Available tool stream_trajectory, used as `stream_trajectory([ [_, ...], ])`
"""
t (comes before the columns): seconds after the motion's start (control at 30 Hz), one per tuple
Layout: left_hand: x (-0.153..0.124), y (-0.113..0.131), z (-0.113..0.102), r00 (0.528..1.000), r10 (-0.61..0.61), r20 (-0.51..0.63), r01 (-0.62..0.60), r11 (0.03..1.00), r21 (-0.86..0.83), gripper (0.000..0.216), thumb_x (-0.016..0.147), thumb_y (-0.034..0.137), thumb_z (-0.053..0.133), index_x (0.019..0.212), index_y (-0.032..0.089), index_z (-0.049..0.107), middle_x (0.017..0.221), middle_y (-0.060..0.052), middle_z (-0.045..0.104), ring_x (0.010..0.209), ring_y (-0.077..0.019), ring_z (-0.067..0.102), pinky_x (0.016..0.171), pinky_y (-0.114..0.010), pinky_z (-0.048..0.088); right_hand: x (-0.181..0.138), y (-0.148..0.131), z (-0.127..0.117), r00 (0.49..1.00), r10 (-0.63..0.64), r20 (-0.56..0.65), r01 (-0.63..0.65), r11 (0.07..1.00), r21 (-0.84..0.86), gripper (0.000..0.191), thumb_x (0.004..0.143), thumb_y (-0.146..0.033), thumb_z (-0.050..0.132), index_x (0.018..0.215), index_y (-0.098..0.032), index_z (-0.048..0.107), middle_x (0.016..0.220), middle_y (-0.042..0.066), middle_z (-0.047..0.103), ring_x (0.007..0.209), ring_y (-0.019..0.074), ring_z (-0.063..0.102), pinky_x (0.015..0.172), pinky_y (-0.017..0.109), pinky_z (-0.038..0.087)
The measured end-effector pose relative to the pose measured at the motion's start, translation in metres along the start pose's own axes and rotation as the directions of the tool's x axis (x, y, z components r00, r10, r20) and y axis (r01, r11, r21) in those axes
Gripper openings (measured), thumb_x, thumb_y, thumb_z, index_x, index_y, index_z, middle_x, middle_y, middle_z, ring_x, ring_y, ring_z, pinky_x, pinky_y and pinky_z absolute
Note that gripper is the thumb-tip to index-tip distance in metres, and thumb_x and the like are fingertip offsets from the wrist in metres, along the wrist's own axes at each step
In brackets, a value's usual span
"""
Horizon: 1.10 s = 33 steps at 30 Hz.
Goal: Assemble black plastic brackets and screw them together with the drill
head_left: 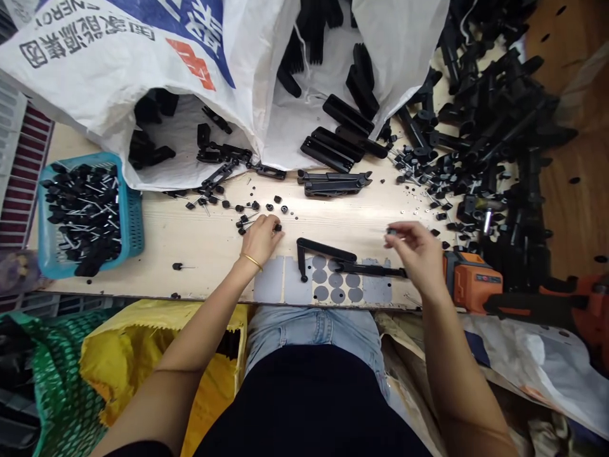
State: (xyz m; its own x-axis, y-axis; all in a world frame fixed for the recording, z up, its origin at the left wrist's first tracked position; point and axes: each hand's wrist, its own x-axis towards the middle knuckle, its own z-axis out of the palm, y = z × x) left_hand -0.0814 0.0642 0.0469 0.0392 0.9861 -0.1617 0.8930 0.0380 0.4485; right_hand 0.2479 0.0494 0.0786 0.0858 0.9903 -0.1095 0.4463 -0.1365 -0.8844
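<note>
My left hand point(261, 238) rests on the wooden table point(204, 241), its fingers closed in a pinch on a small black screw-like part point(276, 226) at the edge of a scatter of black-headed screws point(245, 212). My right hand point(415, 249) hovers just above the table with its fingertips pinched on a small black piece point(391, 231). Between the hands lies a black L-shaped plastic bracket point(328, 254) beside a grey plate with round holes point(333, 285).
A blue basket point(128, 222) of black screws stands at the left. Open white sacks point(228, 70) holding black plastic parts spill across the back. A heap of black brackets point(495, 133) fills the right. An orange power tool point(471, 282) lies at the right edge. Yellow and green bags point(95, 362) sit below.
</note>
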Motion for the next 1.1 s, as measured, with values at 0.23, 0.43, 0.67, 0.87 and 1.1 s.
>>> stream_trajectory([
  [0.23, -0.022, 0.016, 0.004, 0.971, 0.034, -0.237, -0.135, 0.896, -0.422, 0.023, 0.084, 0.024, 0.059, 0.106, 0.016, 0.062, 0.091, -0.003, 0.059, 0.077, -0.0127, 0.062, 0.075, -0.026, 0.055, -0.044, -0.012, 0.017, 0.974, -0.153, 0.166, 0.190, 0.954, -0.233, 0.013, 0.085, -0.028, 0.060, 0.095, -0.021, 0.065, 0.089, 0.005, 0.063, 0.075, 0.0169, 0.061, 0.070, 0.031, 0.052],
  [0.43, -0.027, 0.027, 0.024, 0.969, -0.025, -0.245, -0.156, 0.708, -0.689, 0.025, 0.081, 0.026, 0.065, 0.104, 0.017, 0.065, 0.095, -0.003, 0.058, 0.077, -0.0094, 0.062, 0.073, -0.022, 0.058, -0.041, -0.025, 0.021, 0.915, -0.244, 0.321, 0.382, 0.779, -0.497, 0.021, 0.091, -0.018, 0.045, 0.103, -0.018, 0.062, 0.099, 0.011, 0.060, 0.086, 0.0203, 0.060, 0.070, 0.031, 0.049],
  [0.67, -0.028, 0.027, 0.032, 0.939, 0.016, -0.344, -0.220, 0.796, -0.564, 0.020, 0.084, 0.024, 0.063, 0.102, 0.017, 0.064, 0.094, -0.002, 0.058, 0.076, -0.0092, 0.063, 0.071, -0.022, 0.059, -0.045, -0.037, 0.037, 0.898, -0.189, 0.398, 0.421, 0.637, -0.646, 0.019, 0.093, -0.020, 0.044, 0.096, -0.017, 0.063, 0.094, 0.011, 0.059, 0.078, 0.0202, 0.057, 0.056, 0.028, 0.041],
  [0.87, -0.031, 0.029, 0.031, 0.798, 0.406, -0.446, -0.501, 0.858, -0.116, 0.018, 0.092, 0.016, 0.052, 0.105, 0.017, 0.065, 0.094, -0.007, 0.066, 0.088, -0.0149, 0.066, 0.081, -0.027, 0.058, -0.049, -0.003, 0.055, 0.915, -0.297, 0.273, 0.403, 0.691, -0.600, 0.027, 0.095, -0.026, 0.044, 0.110, -0.015, 0.063, 0.100, 0.014, 0.061, 0.092, 0.0243, 0.058, 0.073, 0.034, 0.051],
  [1.1, -0.029, 0.003, 0.019, 0.694, 0.671, -0.261, -0.711, 0.695, -0.103, 0.023, 0.089, 0.021, 0.061, 0.112, 0.018, 0.065, 0.103, -0.007, 0.074, 0.100, -0.0181, 0.068, 0.092, -0.036, 0.058, -0.069, 0.038, 0.044, 0.824, -0.523, 0.218, 0.557, 0.674, -0.485, 0.060, 0.093, -0.025, 0.051, 0.148, -0.023, 0.030, 0.120, 0.012, 0.058, 0.111, 0.0228, 0.054, 0.100, 0.041, 0.044],
])
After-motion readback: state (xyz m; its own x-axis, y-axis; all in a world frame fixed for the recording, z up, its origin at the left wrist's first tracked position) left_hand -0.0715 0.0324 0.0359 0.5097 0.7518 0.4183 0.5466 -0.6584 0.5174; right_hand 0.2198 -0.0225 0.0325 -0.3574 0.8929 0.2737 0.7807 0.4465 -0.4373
